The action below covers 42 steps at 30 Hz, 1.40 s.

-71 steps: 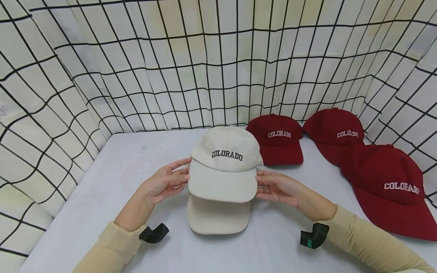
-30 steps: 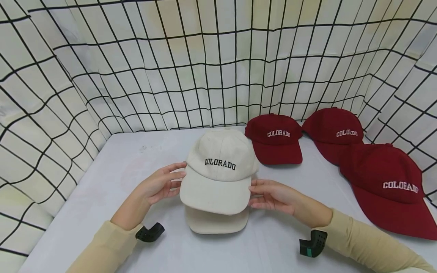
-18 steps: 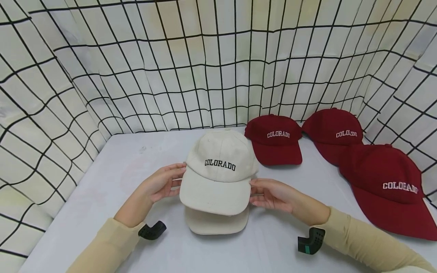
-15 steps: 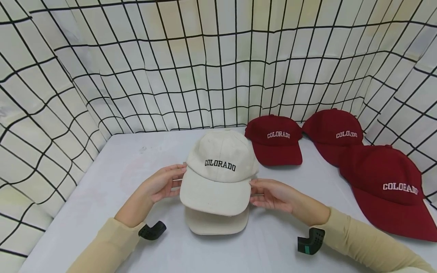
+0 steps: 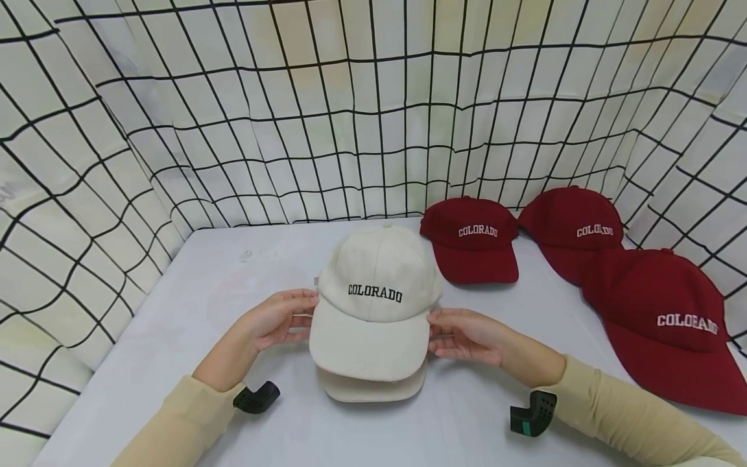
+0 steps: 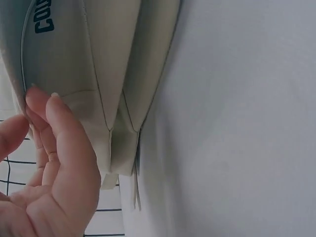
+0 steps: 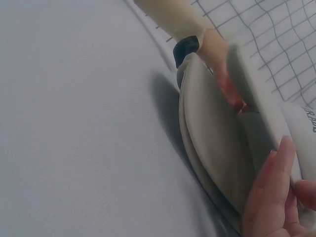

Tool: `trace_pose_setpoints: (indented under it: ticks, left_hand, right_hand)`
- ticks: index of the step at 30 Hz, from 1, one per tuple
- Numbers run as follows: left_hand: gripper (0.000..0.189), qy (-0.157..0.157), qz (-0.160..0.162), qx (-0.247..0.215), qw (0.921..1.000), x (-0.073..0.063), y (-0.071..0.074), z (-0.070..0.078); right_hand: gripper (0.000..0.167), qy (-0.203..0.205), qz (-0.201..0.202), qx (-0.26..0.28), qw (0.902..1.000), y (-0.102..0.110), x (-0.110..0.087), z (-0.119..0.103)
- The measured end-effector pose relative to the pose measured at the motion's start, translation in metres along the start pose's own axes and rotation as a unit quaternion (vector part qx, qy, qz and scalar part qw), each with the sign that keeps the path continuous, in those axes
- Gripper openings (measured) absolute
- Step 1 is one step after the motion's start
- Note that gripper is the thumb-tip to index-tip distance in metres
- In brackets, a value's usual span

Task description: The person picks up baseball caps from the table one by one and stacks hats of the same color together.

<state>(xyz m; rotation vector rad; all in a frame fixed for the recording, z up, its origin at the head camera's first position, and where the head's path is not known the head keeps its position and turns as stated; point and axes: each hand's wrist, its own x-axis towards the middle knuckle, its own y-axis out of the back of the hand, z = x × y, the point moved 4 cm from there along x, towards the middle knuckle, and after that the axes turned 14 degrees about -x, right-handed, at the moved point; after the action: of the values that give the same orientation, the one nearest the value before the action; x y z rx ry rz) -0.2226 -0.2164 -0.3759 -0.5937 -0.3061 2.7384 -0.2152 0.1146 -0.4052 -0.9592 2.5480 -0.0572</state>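
Note:
A cream cap (image 5: 367, 344) with dark COLORADO lettering is held between both hands, its brim facing me. My left hand (image 5: 283, 318) pinches the cap's left edge between thumb and fingers, and my right hand (image 5: 467, 334) pinches the right side of the brim. Directly below is another cream cap (image 5: 373, 390), only its brim front showing in the head view. In the right wrist view, two stacked brims (image 7: 212, 138) lie under the held brim (image 7: 261, 94), with a gap at the front. The lower crowns are mostly hidden.
Three dark red COLORADO caps stand at the right: one behind the cream caps (image 5: 469, 240), one at the back right (image 5: 572, 227), and one nearer (image 5: 659, 318). A white cloth covers the table (image 5: 233, 259). White walls with black grid lines (image 5: 379, 117) enclose it.
Both hands have brought the held cream cap toward me and slightly left. Its brim now covers more of the lower brim. The red caps have not moved.

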Motion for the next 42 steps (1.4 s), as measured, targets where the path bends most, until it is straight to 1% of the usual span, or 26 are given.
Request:
trace_pose_setpoints:
  ticks: [8,14,21,26,31,42]
  left_hand:
    - [0.012,0.016,-0.003,0.039,0.9991,0.002,0.003,-0.003]
    - [0.009,0.025,-0.004,0.072,0.9970,0.002,0.003,-0.004]
    - [0.004,0.035,-0.002,0.097,0.9946,0.001,0.002,-0.005]
    - [0.003,0.040,-0.005,0.117,0.9924,0.002,0.002,-0.006]
    - [0.003,0.044,-0.005,0.124,0.9913,0.003,0.002,-0.007]
    - [0.004,0.049,0.001,0.135,0.9897,0.003,0.002,-0.008]
  right_hand:
    - [0.016,-0.017,-0.001,-0.029,0.9994,0.002,-0.002,0.003]
    - [0.013,-0.028,0.001,-0.056,0.9980,0.004,-0.001,0.006]
    - [0.012,-0.029,0.002,-0.089,0.9956,0.005,0.001,0.005]
    - [0.012,-0.032,-0.004,-0.123,0.9919,0.007,0.002,0.003]
    - [0.012,-0.035,-0.009,-0.148,0.9883,0.009,0.004,0.002]
    - [0.011,-0.036,-0.022,-0.183,0.9822,0.011,0.008,0.004]
